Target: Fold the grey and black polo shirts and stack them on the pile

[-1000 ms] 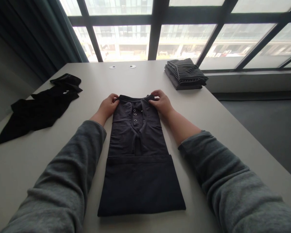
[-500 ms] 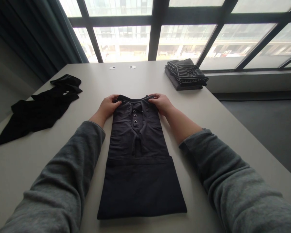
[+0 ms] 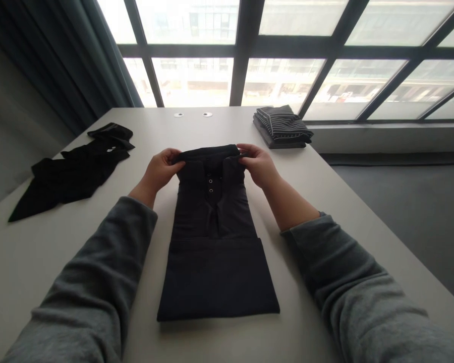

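The dark piece of clothing [image 3: 217,280] lies along the middle of the white table [image 3: 155,126]. Its end closest to you is already folded over flat. Past that fold, the rest is stretched out, with little round buttons [image 3: 211,190] showing. Your arms reach forward on both sides, wrists turned in. Your left hand [image 3: 159,171] and right hand [image 3: 263,164] pinch the far end's two corners, fingers closed on the cloth; that end looks lifted a bit. Along the left edge, black clothes [image 3: 79,174] lie loose, not folded. Near the far right corner sits a folded pile [image 3: 283,123].
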Demonstrator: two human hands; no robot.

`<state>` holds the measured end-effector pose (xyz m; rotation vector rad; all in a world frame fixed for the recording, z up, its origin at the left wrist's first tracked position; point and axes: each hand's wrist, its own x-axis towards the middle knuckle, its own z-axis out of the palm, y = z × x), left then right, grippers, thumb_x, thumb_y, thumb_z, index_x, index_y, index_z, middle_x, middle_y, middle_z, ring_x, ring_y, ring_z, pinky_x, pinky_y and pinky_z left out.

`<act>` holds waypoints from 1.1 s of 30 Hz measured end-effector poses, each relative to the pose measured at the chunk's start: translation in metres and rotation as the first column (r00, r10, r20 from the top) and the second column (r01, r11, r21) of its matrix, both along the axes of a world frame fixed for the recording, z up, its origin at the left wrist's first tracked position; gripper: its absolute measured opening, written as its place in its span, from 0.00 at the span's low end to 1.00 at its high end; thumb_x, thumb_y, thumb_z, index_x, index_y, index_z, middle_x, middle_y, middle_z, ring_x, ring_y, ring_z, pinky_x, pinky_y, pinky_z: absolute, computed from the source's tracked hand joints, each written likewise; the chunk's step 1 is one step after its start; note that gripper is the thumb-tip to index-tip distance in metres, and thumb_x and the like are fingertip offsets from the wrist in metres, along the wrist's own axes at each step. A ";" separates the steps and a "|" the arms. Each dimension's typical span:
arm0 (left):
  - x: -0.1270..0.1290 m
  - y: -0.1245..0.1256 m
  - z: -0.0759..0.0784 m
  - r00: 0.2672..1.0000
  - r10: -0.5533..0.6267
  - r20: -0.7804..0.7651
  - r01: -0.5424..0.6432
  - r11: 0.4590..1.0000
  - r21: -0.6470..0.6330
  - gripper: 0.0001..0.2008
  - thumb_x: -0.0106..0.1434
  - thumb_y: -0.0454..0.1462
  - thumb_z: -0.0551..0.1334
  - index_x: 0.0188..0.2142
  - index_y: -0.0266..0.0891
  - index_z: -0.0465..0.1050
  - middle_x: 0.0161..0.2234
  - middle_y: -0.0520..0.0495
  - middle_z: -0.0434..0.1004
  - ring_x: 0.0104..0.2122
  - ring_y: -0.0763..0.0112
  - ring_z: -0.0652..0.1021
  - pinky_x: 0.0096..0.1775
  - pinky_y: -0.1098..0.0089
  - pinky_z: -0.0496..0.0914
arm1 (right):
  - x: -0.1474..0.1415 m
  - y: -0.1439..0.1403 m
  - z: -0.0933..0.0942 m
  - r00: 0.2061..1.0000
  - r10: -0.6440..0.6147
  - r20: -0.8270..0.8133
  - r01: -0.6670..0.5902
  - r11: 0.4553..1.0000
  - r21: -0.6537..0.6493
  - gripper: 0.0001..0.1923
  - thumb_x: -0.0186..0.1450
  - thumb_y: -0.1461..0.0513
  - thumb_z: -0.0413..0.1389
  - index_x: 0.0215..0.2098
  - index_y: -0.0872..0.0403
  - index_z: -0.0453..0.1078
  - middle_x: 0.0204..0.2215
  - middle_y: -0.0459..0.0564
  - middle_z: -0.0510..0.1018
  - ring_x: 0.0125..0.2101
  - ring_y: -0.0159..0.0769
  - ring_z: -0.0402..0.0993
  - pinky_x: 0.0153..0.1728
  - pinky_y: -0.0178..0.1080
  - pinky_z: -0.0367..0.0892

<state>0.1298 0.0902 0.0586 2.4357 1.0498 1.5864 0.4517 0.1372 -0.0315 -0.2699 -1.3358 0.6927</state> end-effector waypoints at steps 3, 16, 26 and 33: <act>-0.001 -0.027 -0.009 0.999 -0.035 -0.037 0.035 0.999 -0.008 0.20 0.55 0.45 0.76 0.43 0.38 0.78 0.46 0.42 0.85 0.49 0.53 0.83 0.54 0.52 0.77 | 0.003 -0.026 -0.010 0.998 -0.036 0.050 0.035 0.999 0.027 0.26 0.55 0.60 0.67 0.53 0.50 0.79 0.42 0.47 0.83 0.39 0.38 0.80 0.45 0.45 0.78; -0.013 -0.109 -0.061 0.822 0.019 -0.569 -0.053 0.998 -0.043 0.05 0.62 0.39 0.63 0.38 0.46 0.76 0.49 0.47 0.87 0.49 0.55 0.84 0.53 0.54 0.77 | 0.013 -0.100 -0.078 0.634 -0.512 0.580 0.231 0.841 0.490 0.23 0.57 0.73 0.52 0.43 0.50 0.82 0.42 0.50 0.85 0.42 0.42 0.82 0.48 0.42 0.75; 0.013 -0.104 -0.067 0.769 0.221 -0.600 -0.141 0.974 0.177 0.15 0.68 0.36 0.56 0.46 0.44 0.81 0.51 0.46 0.85 0.51 0.58 0.83 0.56 0.57 0.76 | 0.005 -0.091 -0.074 0.656 -0.583 0.480 0.317 0.789 0.526 0.26 0.61 0.73 0.50 0.50 0.50 0.82 0.52 0.52 0.84 0.53 0.44 0.81 0.59 0.47 0.73; 0.034 -0.067 -0.103 0.505 0.382 -0.774 -0.215 0.924 0.315 0.30 0.76 0.48 0.55 0.74 0.46 0.61 0.76 0.43 0.55 0.75 0.50 0.56 0.73 0.47 0.52 | -0.026 -0.077 -0.079 0.365 -0.593 0.718 0.336 0.803 0.492 0.37 0.76 0.50 0.53 0.77 0.59 0.56 0.76 0.63 0.55 0.76 0.56 0.46 0.74 0.58 0.50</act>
